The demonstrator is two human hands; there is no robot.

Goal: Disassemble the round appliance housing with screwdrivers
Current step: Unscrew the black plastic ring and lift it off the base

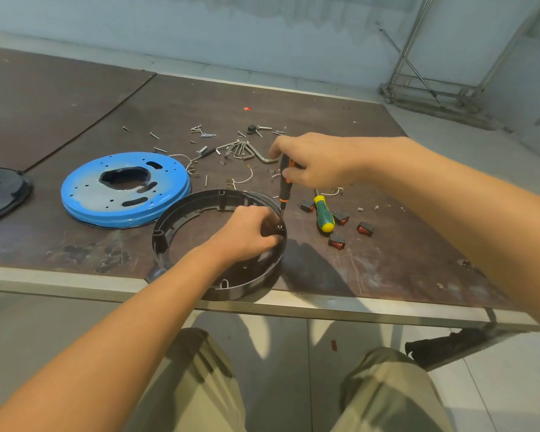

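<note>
The blue plate (125,190) lies already removed at the left. The right hand (315,160) grips a screwdriver (283,185) on a screw in the black ring (181,213) at the near surface edge, which the left hand's (247,233) fingers pinch; that screw is left to remove.

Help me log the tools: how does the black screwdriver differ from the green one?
The black screwdriver, orange-trimmed, is held nearly upright, tip down at the black ring; the green screwdriver, yellow-ended, lies flat on the table, untouched. The black screwdriver's grip looks slimmer; the green screwdriver's grip is thicker and bulbous. Both have two-colour grips.
</note>
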